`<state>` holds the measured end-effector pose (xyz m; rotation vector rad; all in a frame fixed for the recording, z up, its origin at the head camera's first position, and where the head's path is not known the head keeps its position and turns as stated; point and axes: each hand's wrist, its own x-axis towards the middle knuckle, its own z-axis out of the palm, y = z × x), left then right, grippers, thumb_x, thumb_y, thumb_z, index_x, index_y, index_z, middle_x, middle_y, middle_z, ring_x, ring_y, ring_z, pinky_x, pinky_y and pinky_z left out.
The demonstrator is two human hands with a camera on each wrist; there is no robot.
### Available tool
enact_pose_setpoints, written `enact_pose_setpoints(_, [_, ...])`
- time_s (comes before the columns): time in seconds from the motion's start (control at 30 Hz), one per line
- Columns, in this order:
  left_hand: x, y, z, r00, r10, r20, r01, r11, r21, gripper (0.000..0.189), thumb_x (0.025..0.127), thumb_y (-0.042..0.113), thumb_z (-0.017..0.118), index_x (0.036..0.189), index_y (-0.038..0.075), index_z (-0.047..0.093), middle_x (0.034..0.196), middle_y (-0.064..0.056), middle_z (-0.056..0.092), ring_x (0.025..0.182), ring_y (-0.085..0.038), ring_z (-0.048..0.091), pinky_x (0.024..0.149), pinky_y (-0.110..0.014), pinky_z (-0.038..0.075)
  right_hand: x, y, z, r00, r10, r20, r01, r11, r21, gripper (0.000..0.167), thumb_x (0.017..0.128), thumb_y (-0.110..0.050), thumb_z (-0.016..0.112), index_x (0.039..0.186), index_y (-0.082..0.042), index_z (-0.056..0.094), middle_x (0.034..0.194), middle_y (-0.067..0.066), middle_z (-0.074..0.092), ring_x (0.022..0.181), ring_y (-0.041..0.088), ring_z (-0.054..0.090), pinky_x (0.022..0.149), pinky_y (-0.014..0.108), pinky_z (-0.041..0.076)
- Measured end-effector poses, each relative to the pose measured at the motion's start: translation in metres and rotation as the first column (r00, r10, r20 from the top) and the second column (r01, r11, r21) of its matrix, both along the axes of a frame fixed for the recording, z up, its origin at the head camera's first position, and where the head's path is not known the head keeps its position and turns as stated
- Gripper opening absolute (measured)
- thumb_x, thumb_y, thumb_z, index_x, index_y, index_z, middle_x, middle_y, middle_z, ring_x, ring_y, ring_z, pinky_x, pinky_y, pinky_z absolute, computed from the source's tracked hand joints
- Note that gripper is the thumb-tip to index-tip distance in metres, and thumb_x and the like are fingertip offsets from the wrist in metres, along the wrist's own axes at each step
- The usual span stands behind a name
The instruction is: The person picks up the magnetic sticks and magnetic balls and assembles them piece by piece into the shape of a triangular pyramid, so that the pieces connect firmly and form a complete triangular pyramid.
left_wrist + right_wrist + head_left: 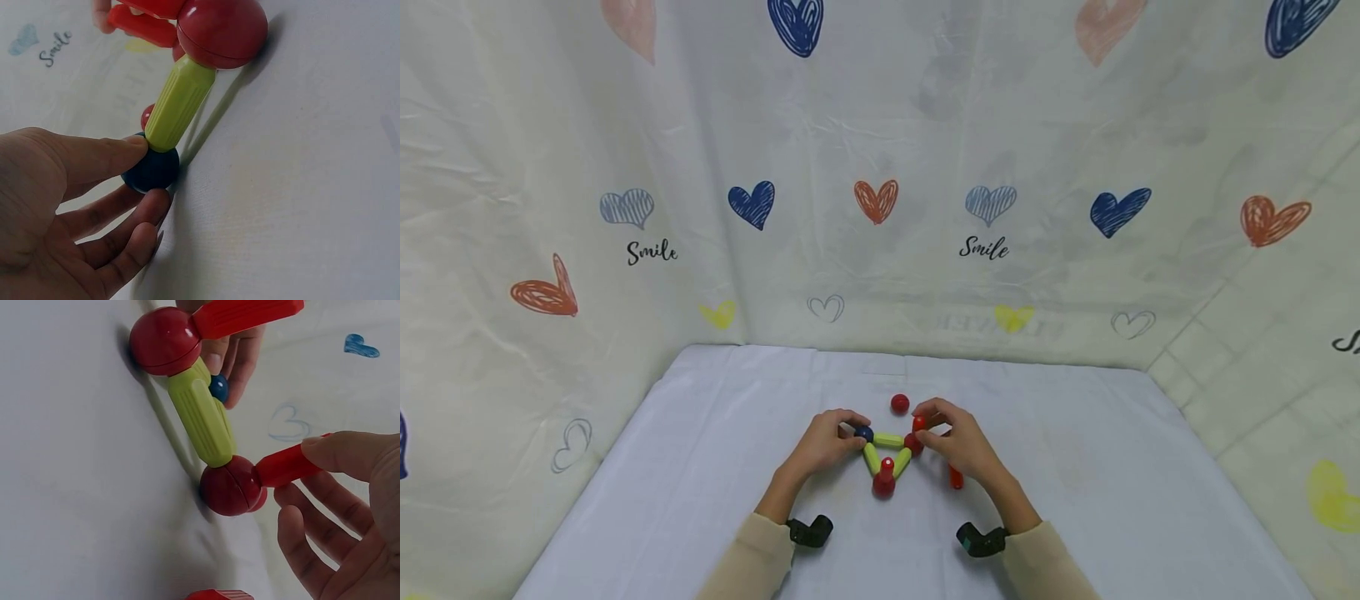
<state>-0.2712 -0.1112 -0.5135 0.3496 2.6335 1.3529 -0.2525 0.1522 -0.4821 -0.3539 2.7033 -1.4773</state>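
Note:
A triangle of yellow-green rods (889,440) joined by balls lies on the table. My left hand (823,440) pinches the blue ball (152,170) at its far left corner between thumb and fingers. At the far right corner, my right hand (961,437) pinches a red rod (284,466) between thumb and fingers. That rod stands up from a red ball (230,486), its lower end against the ball. The near corner is another red ball (883,485), with a second red rod (887,467) upright on it, untouched by either hand.
A loose red ball (900,404) lies just beyond the triangle. Another red rod (956,477) lies on the table under my right wrist. The white-covered table (1075,475) meets a hanging cloth (880,275) printed with hearts at its back edge.

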Motion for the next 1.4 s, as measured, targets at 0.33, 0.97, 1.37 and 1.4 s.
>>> enact_pose_setpoints(0.33, [-0.001,0.000,0.000,1.000,-0.004,0.010,0.004,1.000,0.005,0.028,0.092,0.017,0.076,0.120,0.017,0.073,0.115,-0.002,0.070,0.089,-0.018,0.059,0.076,-0.031,0.051,0.000,-0.001,-0.003,0.998,-0.003,0.055,0.002,1.000,0.019,0.029,0.092,-0.015,0.075,0.119,-0.022,0.066,0.110,-0.002,0.070,0.101,0.021,0.065,0.081,0.037,0.059])
enact_pose_setpoints(0.97, [0.002,0.003,0.000,0.996,0.049,-0.070,-0.050,0.999,-0.018,0.026,0.092,0.015,0.075,0.118,0.019,0.073,0.098,-0.003,0.066,0.083,-0.017,0.059,0.072,-0.029,0.051,0.002,0.002,-0.004,0.990,0.078,0.118,-0.093,0.987,0.130,0.024,0.089,-0.015,0.078,0.109,-0.021,0.066,0.105,-0.001,0.070,0.103,0.019,0.063,0.083,0.040,0.056])
enact_pose_setpoints(1.37, [0.000,-0.008,0.001,0.996,-0.090,-0.020,0.090,0.996,0.007,0.037,0.094,0.004,0.066,0.127,0.020,0.067,0.101,0.000,0.071,0.084,-0.013,0.063,0.074,-0.029,0.052,0.004,0.006,0.001,0.971,0.190,0.148,-0.213,0.965,0.156,0.021,0.089,-0.015,0.078,0.107,-0.020,0.067,0.101,0.001,0.068,0.097,0.021,0.060,0.072,0.034,0.052])
enact_pose_setpoints(1.4, [0.000,-0.010,0.002,0.993,-0.118,-0.015,0.118,0.993,0.011,0.040,0.093,0.001,0.064,0.129,0.019,0.065,0.104,-0.002,0.072,0.085,-0.014,0.064,0.075,-0.029,0.053,0.004,0.007,0.002,0.968,0.204,0.148,-0.226,0.961,0.157,0.021,0.090,-0.015,0.077,0.107,-0.021,0.067,0.101,0.000,0.068,0.097,0.021,0.060,0.072,0.035,0.053])
